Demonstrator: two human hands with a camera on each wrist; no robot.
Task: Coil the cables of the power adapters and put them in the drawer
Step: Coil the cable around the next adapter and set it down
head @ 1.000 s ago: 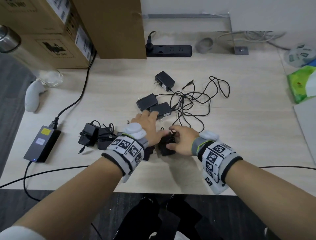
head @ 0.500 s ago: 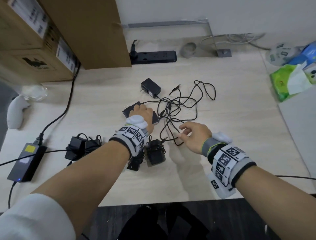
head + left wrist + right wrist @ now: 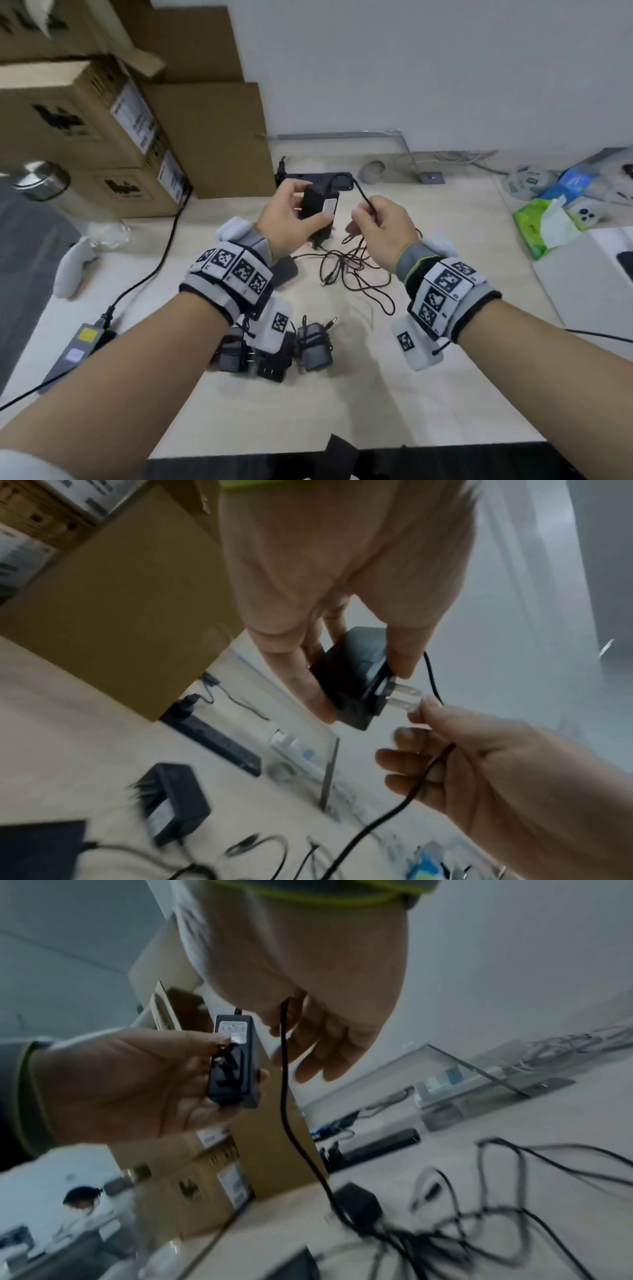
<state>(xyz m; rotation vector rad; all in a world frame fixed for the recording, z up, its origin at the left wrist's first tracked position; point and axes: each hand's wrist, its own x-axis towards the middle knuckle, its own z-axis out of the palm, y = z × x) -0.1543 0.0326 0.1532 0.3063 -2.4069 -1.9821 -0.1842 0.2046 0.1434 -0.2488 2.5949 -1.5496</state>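
Pale wood table [image 3: 428, 370] against a white wall, cardboard boxes [image 3: 85, 113] stacked at its back left. From my remote seat I judge the job about half done. Three power adapters with wrapped cables [image 3: 274, 353] lie bunched at the near edge, partly hidden under my left wrist. My left hand [image 3: 287, 219] grips a black power adapter [image 3: 317, 212] raised above the table, fingers and thumb curled round its body, prongs pointing down. My right hand [image 3: 380, 229] pinches that adapter's cable [image 3: 359, 195] just beside the body, the rest trailing down into a loose tangle of cables [image 3: 356, 270]. At least two more adapters lie uncoiled by the tangle: one [image 3: 174, 802] shows in the left wrist view, and a flat one [image 3: 286, 270] peeks from behind my left wrist. No drawer appears in any view, so I judge that all the stowing is left to do.
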